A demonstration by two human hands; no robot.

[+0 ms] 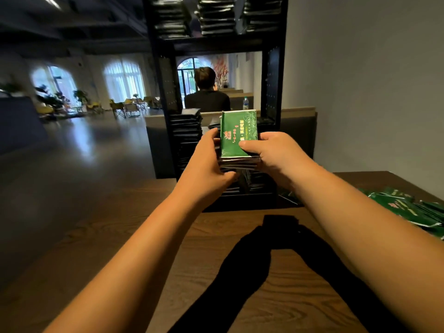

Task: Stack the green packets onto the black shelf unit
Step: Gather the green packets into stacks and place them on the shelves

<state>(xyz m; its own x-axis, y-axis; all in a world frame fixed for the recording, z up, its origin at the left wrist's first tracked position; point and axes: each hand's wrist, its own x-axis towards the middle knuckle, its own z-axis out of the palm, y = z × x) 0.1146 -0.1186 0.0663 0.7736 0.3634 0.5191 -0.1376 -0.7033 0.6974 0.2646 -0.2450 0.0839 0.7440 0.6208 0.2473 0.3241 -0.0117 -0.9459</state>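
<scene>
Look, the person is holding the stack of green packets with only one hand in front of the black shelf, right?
Not quite. The head view shows both hands on it: the left hand grips the left side of the stack of green packets and the right hand grips the right side, in front of the black shelf unit.
</scene>
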